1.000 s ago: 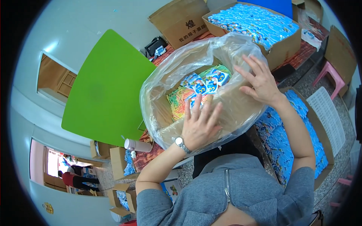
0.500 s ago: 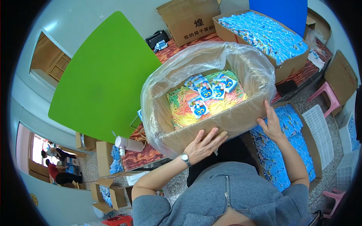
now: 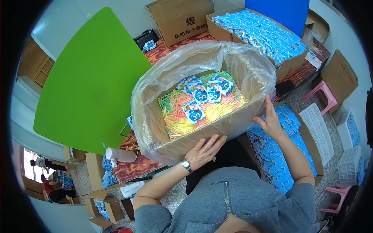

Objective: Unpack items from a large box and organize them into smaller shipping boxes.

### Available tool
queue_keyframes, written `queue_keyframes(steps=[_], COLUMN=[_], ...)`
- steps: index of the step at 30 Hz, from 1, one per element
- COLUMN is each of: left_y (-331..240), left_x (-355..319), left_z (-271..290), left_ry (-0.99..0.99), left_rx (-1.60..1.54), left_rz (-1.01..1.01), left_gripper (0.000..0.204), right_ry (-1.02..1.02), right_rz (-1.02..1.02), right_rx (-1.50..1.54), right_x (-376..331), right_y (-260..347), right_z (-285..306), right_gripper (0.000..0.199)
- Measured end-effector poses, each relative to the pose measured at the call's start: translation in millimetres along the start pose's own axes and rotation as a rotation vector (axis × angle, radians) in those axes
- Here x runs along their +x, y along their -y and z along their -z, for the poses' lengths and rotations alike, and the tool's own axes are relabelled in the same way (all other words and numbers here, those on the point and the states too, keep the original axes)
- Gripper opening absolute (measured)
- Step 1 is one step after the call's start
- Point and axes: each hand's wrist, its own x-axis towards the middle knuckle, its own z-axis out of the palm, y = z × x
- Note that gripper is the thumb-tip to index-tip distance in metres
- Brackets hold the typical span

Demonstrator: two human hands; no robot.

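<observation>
The top edge crops the blue panel (image 3: 278,15); the lined carton (image 3: 186,143) hides part of the red-patterned table (image 3: 134,167); the lower edge crops a red object (image 3: 123,230); the distant person (image 3: 48,188) is too small to make out.

From above, the lined carton (image 3: 233,126) gapes open, leaving a hand a straight way down to the coloured sticks (image 3: 175,112); bunched plastic liner (image 3: 178,60) rims that way; the left hand (image 3: 203,152) and right hand (image 3: 269,121) occupy the near wall; a green board (image 3: 89,85) crowds the far left; a packet-filled carton (image 3: 293,66) stands beyond the far right.
</observation>
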Motion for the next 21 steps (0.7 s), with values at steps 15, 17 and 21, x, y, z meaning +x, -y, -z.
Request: queue_keyframes(steps=[15,17,21], left_y=[44,59,77], left_x=[29,41,45], left_z=[81,76,63], left_ry=[-0.132,-0.033,0.191], left_rx=[-0.452,-0.396,-0.415], left_rz=[0.04,0.136,0.232], left_gripper=[0.037,0.052,0.069], right_ry=[-0.092,-0.065,-0.082], right_rz=[-0.141,-0.243,-0.034], right_rx=[0.052,0.078,-0.042], right_x=[-40,-48,-39], right_y=[-8,-11,-3], right_z=[4,8,5], right_gripper=[0.069,0.066,0.069])
